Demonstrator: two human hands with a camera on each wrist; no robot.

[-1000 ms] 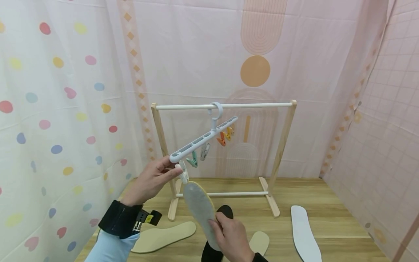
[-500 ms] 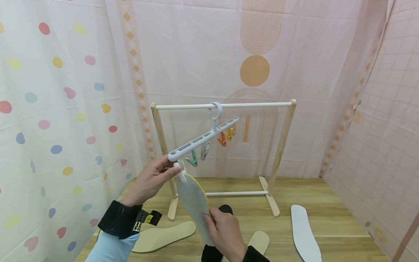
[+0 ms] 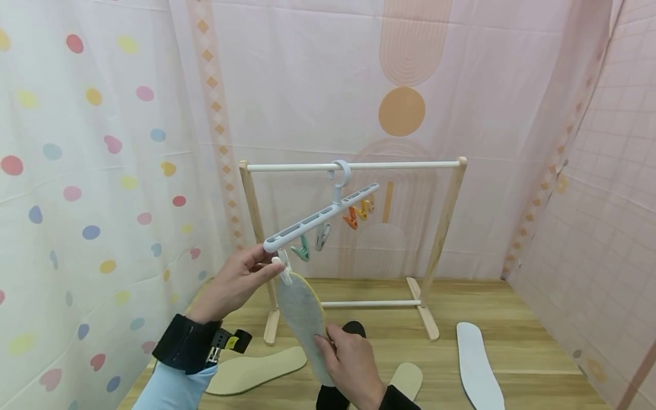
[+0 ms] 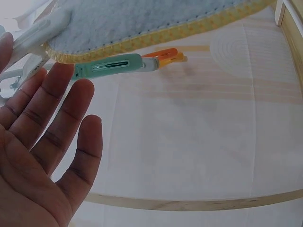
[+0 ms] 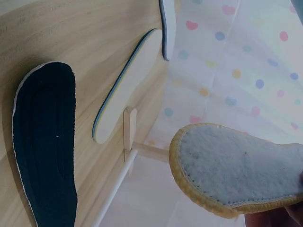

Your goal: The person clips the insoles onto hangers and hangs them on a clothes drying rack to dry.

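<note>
My left hand [image 3: 236, 285] pinches a white clothespin [image 3: 283, 270] under the near left end of a pale blue clip hanger [image 3: 318, 217]. A grey fleecy insole [image 3: 299, 319] with a yellow stitched edge hangs tilted below, and the clothespin [image 4: 47, 30] overlaps its upper tip. Lower down, my right hand [image 3: 353, 361] grips that insole [image 5: 236, 165] by its side, thumb across the face. Further along the hanger are a green clothespin [image 3: 302, 249], a grey clothespin [image 3: 323, 236], an orange clothespin [image 3: 351, 218] and yellow ones.
The hanger hooks over the white top bar [image 3: 410, 165] of a wooden-legged rack [image 3: 443, 239]. On the wood-grain surface lie a cream insole [image 3: 256, 373], a black insole [image 5: 45, 142], another cream insole [image 3: 407, 380] and a white insole [image 3: 479, 364]. Patterned curtains [image 3: 307, 74] stand behind and at both sides.
My right hand has moved the grey insole up and left, bringing its tip from just below the white clothespin to overlap it. My left hand keeps its pinch; little differs in the last half second.
</note>
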